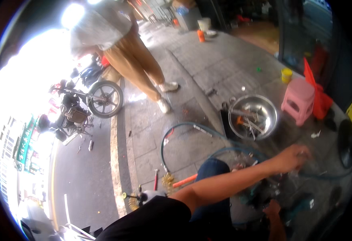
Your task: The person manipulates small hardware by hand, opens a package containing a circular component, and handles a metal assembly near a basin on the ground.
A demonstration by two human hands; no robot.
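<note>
My left arm, in a black sleeve, reaches across the view to the right. At its end my left hand [292,158] is held over the pavement below the steel basin [273,122], with curled fingers smeared by motion. Whether it holds anything is unclear. Lower down, near my knee, my right hand [271,209] is closed, its fingers bent around something too dark to make out. Between and around the hands lie dim, cluttered parts I cannot name. Several wrenches [256,127] and other metal tools lie in the basin.
A blue-green hose [162,144] loops over the paving. A red-handled tool [156,180] lies near my knee. A pink stool [299,98], red bag [322,102] and yellow tub [286,75] stand right. A person in tan trousers [133,56] stands near a motorcycle [77,106].
</note>
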